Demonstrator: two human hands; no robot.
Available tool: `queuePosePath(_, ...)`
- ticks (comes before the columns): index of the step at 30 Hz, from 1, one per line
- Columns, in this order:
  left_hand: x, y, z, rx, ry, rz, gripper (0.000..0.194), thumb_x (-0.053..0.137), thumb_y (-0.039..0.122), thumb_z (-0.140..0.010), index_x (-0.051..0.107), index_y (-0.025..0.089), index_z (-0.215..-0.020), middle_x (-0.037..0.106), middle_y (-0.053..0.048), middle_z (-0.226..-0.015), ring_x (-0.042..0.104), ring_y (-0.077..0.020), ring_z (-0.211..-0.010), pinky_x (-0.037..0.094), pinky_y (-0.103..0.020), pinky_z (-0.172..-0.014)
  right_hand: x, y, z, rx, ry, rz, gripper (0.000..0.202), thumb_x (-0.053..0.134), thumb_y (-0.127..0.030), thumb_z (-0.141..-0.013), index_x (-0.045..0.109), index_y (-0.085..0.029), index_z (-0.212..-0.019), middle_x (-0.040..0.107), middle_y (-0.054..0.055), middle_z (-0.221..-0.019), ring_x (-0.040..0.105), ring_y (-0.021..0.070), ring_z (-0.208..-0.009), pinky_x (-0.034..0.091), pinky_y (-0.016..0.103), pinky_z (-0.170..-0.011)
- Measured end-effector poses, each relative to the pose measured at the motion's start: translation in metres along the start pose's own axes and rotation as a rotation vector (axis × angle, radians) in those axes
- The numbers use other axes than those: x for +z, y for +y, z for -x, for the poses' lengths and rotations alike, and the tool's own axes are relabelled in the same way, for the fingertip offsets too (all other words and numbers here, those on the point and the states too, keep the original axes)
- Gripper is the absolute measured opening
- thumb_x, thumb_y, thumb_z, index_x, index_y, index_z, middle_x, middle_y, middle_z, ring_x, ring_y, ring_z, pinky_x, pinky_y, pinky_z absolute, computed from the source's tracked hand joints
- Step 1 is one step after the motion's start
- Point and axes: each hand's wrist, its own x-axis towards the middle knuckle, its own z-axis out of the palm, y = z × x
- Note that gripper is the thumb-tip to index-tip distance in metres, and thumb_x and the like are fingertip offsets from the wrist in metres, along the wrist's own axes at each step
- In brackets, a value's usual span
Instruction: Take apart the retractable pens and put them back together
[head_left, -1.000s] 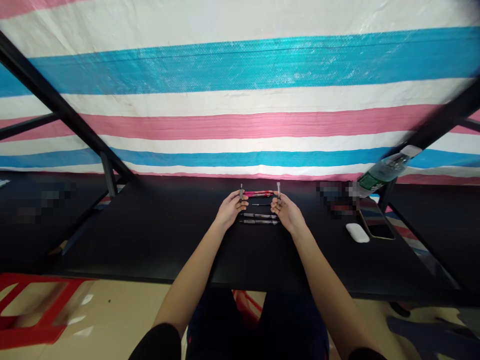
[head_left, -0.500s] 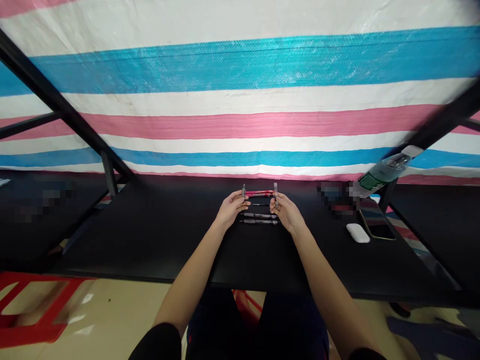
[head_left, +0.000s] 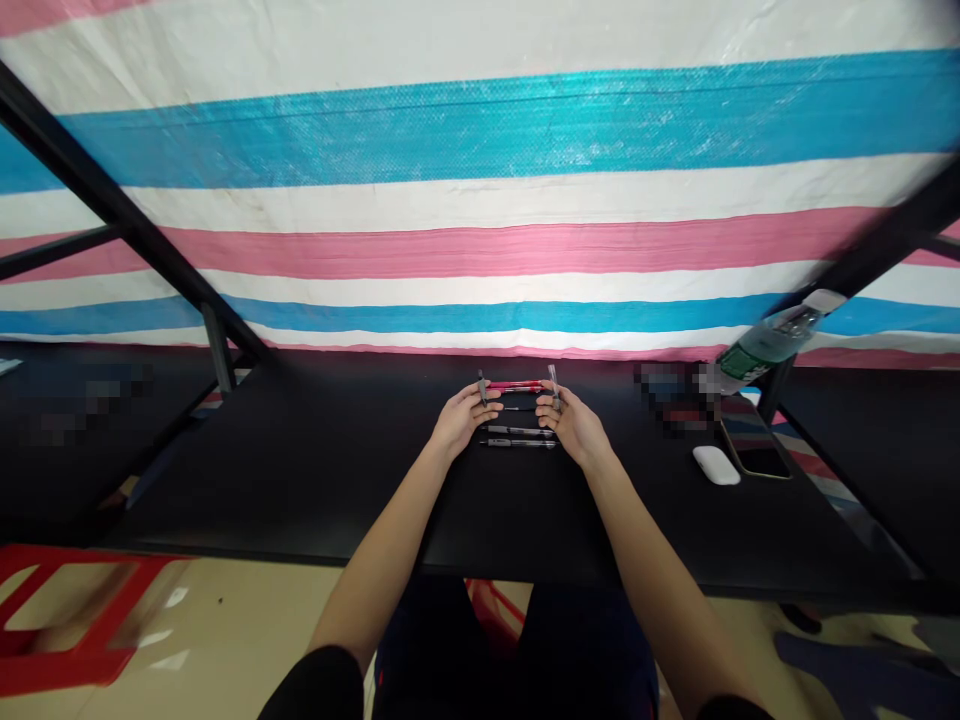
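Note:
My left hand [head_left: 459, 421] pinches a short, dark grey pen part [head_left: 482, 386] that stands nearly upright. Held between the fingertips of my right hand [head_left: 582, 426] is a short clear pen barrel [head_left: 553, 375], also close to upright. The two pieces are apart. Red pens [head_left: 516, 386] lie crosswise on the black table behind and between the hands. A thin dark rod like a pen refill [head_left: 517, 408] rests in the gap. Nearer to me are two clear-and-black pens, a farther pen [head_left: 516, 431] and a nearer pen [head_left: 517, 443], side by side.
On the right of the black table [head_left: 300, 470] are a white earbud case [head_left: 716, 465], a phone [head_left: 754, 445] and a tilted water bottle [head_left: 772, 345], beside a blurred-out patch. Black metal bars [head_left: 150, 235] frame both sides. Striped sheeting [head_left: 480, 130] hangs behind. A red stool [head_left: 97, 655] stands lower left.
The dark pen part in my left hand has shifted slightly left and tilts a little. The clear barrel has tipped slightly, and the right fingers have curled in more. Pens on the table stay put.

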Motion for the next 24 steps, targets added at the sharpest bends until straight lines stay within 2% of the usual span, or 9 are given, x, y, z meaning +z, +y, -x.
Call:
queuePosePath(6, 0.0003, 0.0004, -0.0001, -0.013, 0.022, -0.015, 0.026, 0.05, 0.009, -0.086, 0.063, 0.011, -0.109, 0.071, -0.015, -0.102, 0.07, -0.0171, -0.075, 0.054, -0.032, -0.075, -0.0006, 0.0004, 0.0003, 0.007, -0.015, -0.015, 0.029, 0.054, -0.041, -0.087, 0.066, -0.02, -0.104, 0.068, 0.003, -0.077, 0.065, 0.0142, -0.065, 0.051, 0.024, -0.055)
queuePosePath(11, 0.0019, 0.0014, 0.0017, -0.012, 0.018, -0.021, 0.026, 0.049, 0.008, -0.086, 0.062, 0.01, -0.108, 0.071, -0.014, -0.101, 0.07, -0.0165, -0.074, 0.054, -0.03, -0.073, -0.0011, 0.0019, 0.0007, -0.066, 0.014, 0.038, 0.028, 0.076, -0.035, -0.071, 0.066, -0.021, -0.093, 0.066, 0.0, -0.074, 0.063, 0.0129, -0.064, 0.049, 0.023, -0.054)
queuePosePath(17, 0.0017, 0.0012, 0.0014, -0.012, 0.01, -0.015, 0.025, 0.05, 0.009, -0.085, 0.062, 0.011, -0.108, 0.071, -0.014, -0.1, 0.07, -0.0168, -0.075, 0.053, -0.03, -0.073, 0.0027, 0.0031, 0.0028, -0.09, 0.029, 0.046, 0.03, 0.082, -0.029, -0.063, 0.066, -0.021, -0.087, 0.066, 0.0, -0.073, 0.061, 0.0121, -0.063, 0.048, 0.023, -0.053)
queuePosePath(20, 0.0012, 0.001, 0.0012, -0.012, 0.008, -0.016, 0.025, 0.051, 0.01, -0.085, 0.063, 0.012, -0.107, 0.071, -0.012, -0.097, 0.069, -0.0163, -0.074, 0.053, -0.029, -0.072, 0.0035, 0.0027, 0.0038, -0.097, 0.013, 0.061, 0.029, 0.081, -0.029, -0.065, 0.065, -0.02, -0.087, 0.066, 0.0, -0.074, 0.061, 0.012, -0.064, 0.048, 0.022, -0.054)
queuePosePath(24, 0.0011, 0.001, 0.0015, 0.003, 0.003, -0.028, 0.021, 0.056, 0.012, -0.083, 0.063, 0.013, -0.103, 0.07, -0.009, -0.089, 0.067, -0.0143, -0.069, 0.051, -0.028, -0.068, 0.0024, 0.0015, 0.0039, -0.072, -0.006, 0.053, 0.026, 0.073, -0.037, -0.073, 0.064, -0.02, -0.09, 0.069, 0.003, -0.078, 0.063, 0.0139, -0.064, 0.05, 0.025, -0.055)
